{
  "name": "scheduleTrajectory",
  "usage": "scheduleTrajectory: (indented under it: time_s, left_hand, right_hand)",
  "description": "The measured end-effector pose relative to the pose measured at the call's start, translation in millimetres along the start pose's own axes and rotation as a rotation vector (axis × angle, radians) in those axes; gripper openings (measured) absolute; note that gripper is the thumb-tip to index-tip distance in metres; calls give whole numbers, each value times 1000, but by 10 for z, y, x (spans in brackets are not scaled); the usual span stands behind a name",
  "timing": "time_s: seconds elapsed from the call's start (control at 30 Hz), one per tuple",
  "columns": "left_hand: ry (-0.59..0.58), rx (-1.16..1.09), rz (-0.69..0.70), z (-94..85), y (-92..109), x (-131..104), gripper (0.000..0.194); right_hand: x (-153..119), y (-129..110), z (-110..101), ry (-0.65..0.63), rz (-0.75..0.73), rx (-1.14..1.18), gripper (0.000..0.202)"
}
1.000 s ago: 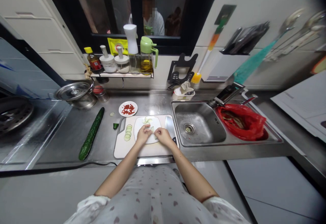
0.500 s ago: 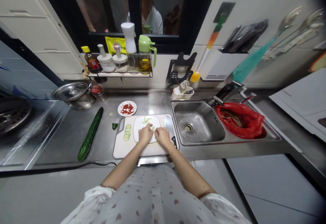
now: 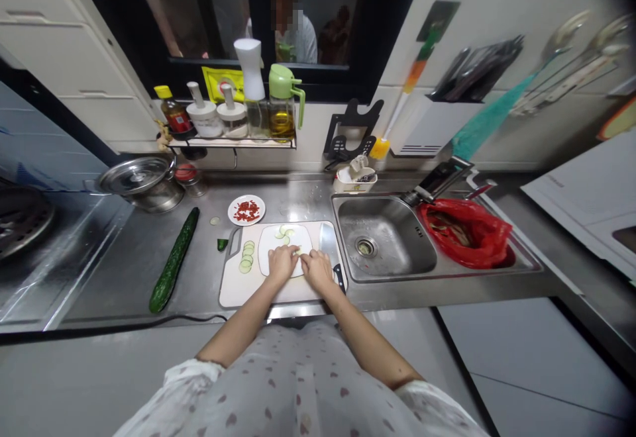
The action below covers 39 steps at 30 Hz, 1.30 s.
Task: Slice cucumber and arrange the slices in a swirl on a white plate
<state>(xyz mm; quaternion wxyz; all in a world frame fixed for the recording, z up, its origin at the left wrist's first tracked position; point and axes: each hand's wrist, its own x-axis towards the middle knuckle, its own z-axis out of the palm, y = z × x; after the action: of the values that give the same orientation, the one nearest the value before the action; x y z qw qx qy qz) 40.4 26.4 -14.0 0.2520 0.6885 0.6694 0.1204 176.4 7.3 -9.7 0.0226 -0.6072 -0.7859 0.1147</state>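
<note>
Over a white square plate (image 3: 265, 241) on the cutting board (image 3: 233, 291), my left hand (image 3: 282, 262) and my right hand (image 3: 317, 269) meet at the fingertips. Both have closed fingers around a small pale green cucumber slice (image 3: 299, 251), partly hidden by them. Several cucumber slices (image 3: 284, 234) lie at the plate's back. A row of overlapping slices (image 3: 246, 257) rests on the board's left side. The knife (image 3: 339, 278) lies at the board's right, beside my right hand.
A whole cucumber (image 3: 173, 261) and a cut end (image 3: 222, 244) lie left of the board. Behind it stands a small plate of red pieces (image 3: 247, 210). The sink (image 3: 387, 238) is at the right, with a red bag (image 3: 467, 233). A condiment shelf (image 3: 233, 142) hangs behind.
Another slice now lies among those at the back of the plate. My hands have come closer together, fingertips meeting. The view has shifted slightly.
</note>
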Motion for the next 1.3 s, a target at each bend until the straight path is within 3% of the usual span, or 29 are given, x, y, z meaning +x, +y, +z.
scheduleTrajectory:
  time_s: [0.4, 1.3]
  left_hand:
    - [35, 13, 10, 70, -25, 31, 32]
    - [75, 82, -6, 101, 14, 157, 30]
  right_hand:
    - [-35, -111, -28, -34, 77, -90, 30]
    - [-18, -101, -31, -97, 127, -140, 38]
